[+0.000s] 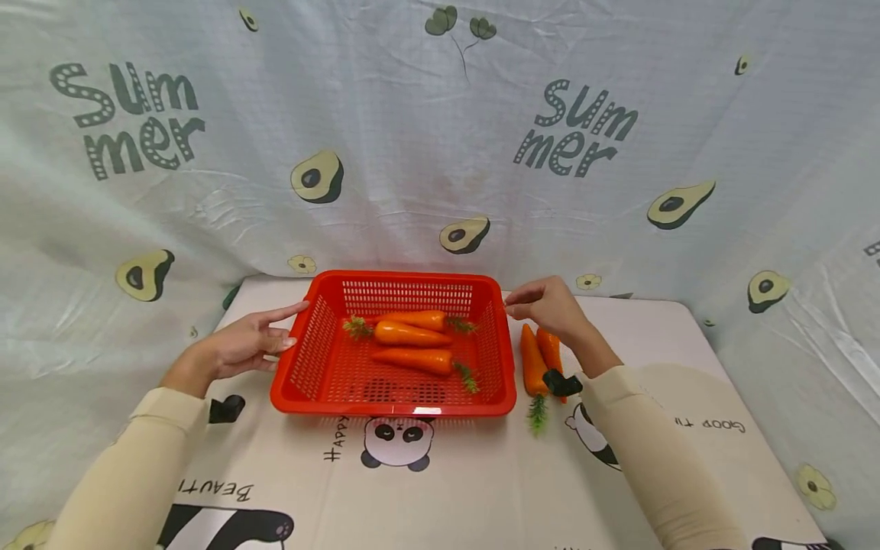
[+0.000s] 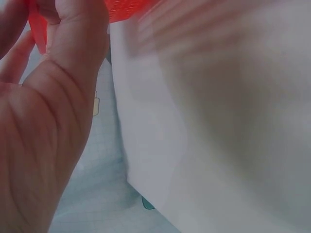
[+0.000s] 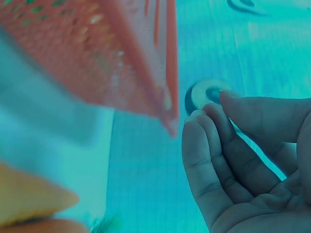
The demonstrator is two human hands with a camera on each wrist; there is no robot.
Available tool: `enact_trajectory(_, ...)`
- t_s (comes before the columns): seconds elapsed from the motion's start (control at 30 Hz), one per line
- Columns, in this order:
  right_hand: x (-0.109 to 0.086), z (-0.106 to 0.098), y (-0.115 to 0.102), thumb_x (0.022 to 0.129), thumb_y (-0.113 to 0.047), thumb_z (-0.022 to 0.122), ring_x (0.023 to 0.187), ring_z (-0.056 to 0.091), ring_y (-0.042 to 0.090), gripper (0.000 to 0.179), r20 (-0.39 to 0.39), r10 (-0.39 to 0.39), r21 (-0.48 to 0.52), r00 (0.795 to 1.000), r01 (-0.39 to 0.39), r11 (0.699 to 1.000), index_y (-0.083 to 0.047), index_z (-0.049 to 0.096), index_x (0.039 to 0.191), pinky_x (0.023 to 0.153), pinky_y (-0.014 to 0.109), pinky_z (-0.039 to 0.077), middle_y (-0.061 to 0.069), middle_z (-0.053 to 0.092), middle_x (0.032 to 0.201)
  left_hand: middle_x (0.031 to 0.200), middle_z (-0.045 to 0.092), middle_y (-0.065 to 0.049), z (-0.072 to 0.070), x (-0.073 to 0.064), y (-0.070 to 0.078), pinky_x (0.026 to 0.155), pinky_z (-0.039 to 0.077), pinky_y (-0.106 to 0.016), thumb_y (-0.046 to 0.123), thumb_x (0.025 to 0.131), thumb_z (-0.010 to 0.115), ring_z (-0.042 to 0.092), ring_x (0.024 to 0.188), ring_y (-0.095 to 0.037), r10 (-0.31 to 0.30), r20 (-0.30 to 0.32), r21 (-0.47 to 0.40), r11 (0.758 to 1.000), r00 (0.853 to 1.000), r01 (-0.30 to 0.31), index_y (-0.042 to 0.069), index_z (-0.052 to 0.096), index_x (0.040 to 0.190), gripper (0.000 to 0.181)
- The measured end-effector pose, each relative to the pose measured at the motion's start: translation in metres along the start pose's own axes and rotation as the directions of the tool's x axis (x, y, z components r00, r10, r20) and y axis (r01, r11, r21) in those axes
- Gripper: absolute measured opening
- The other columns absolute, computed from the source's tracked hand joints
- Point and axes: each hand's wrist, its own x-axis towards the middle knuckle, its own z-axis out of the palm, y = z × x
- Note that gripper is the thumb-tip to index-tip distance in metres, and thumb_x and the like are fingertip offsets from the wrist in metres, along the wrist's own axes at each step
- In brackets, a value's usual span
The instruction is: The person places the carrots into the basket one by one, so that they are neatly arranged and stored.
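A red plastic basket with perforated sides holds three orange carrots with green tops. At its left side, my left hand grips the rim; red plastic shows between the fingers and thumb in the left wrist view. My right hand is beside the basket's right rim. In the right wrist view, a gap separates that hand from the basket, and its loosely bent fingers hold nothing. Two more carrots lie on the table, right of the basket and near my right wrist.
The table has a pale cover printed with pandas and words. A hanging sheet with avocado prints closes off the back and sides. Dark straps or devices sit by both wrists.
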Motion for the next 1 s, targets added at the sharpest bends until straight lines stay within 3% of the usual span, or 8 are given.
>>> enact_trajectory(0.13, -0.009, -0.012, 0.019, 0.096, -0.014, 0.073, 0.097, 0.071, 0.023, 0.024, -0.038, 0.049, -0.006, 0.998, -0.049, 0.999, 0.000, 0.077, 0.116, 0.099, 0.048, 0.059, 0.016, 0.077, 0.115, 0.109, 0.070, 0.001, -0.001, 0.002, 0.001, 0.083, 0.065, -0.037, 0.013, 0.104, 0.063, 0.068, 0.090, -0.013, -0.008, 0.000, 0.000, 1.000, 1.000, 0.008, 0.024, 0.007, 0.169, 0.087)
enact_trajectory(0.37, -0.027, -0.023, 0.055, 0.096, -0.025, 0.074, 0.105, 0.071, 0.035, 0.038, -0.117, 0.150, -0.079, 0.982, -0.160, 0.984, 0.002, 0.073, 0.124, 0.102, 0.053, 0.055, 0.022, 0.074, 0.121, 0.112, 0.072, 0.002, 0.000, 0.004, 0.001, 0.082, 0.065, -0.036, 0.013, 0.103, 0.063, 0.068, 0.090, -0.013, 0.005, 0.014, -0.022, 1.000, 1.000, -0.004, 0.024, 0.007, 0.169, 0.087)
enact_trajectory(0.53, -0.035, -0.020, 0.081, 0.095, -0.032, 0.076, 0.105, 0.069, 0.036, 0.048, -0.161, 0.244, -0.146, 0.956, -0.268, 0.952, 0.002, 0.070, 0.128, 0.096, 0.050, 0.058, 0.024, 0.071, 0.125, 0.112, 0.072, 0.002, 0.000, 0.001, -0.001, 0.081, 0.065, -0.036, 0.013, 0.104, 0.063, 0.068, 0.089, -0.013, 0.004, 0.010, -0.022, 1.000, 1.000, -0.004, 0.024, 0.006, 0.169, 0.087)
enact_trajectory(0.7, -0.039, -0.014, 0.101, 0.091, -0.040, 0.080, 0.097, 0.066, 0.032, 0.060, -0.197, 0.284, -0.179, 0.938, -0.319, 0.931, 0.004, 0.067, 0.129, 0.085, 0.040, 0.059, 0.025, 0.070, 0.122, 0.111, 0.071, 0.002, 0.000, 0.001, -0.001, 0.081, 0.065, -0.035, 0.013, 0.104, 0.062, 0.068, 0.089, -0.013, -0.002, 0.005, -0.016, 1.000, 1.000, 0.002, 0.024, 0.006, 0.169, 0.087)
enact_trajectory(0.9, -0.036, -0.006, 0.107, 0.087, -0.044, 0.083, 0.092, 0.062, 0.031, 0.065, -0.207, 0.310, -0.217, 0.928, -0.352, 0.910, 0.008, 0.069, 0.123, 0.071, 0.030, 0.054, 0.026, 0.070, 0.115, 0.112, 0.072, 0.002, 0.000, 0.003, 0.000, 0.082, 0.065, -0.036, 0.013, 0.103, 0.063, 0.069, 0.090, -0.013, 0.000, 0.003, -0.018, 1.000, 1.000, 0.000, 0.024, 0.007, 0.169, 0.087)
enact_trajectory(1.0, -0.032, -0.002, 0.105, 0.088, -0.040, 0.082, 0.091, 0.060, 0.031, 0.056, -0.199, 0.339, -0.201, 0.920, -0.376, 0.904, 0.008, 0.072, 0.115, 0.068, 0.028, 0.050, 0.023, 0.071, 0.109, 0.109, 0.072, 0.002, 0.000, 0.003, -0.001, 0.082, 0.065, -0.036, 0.014, 0.103, 0.063, 0.069, 0.089, -0.013, -0.004, 0.002, -0.010, 1.000, 1.000, 0.004, 0.024, 0.007, 0.169, 0.087)
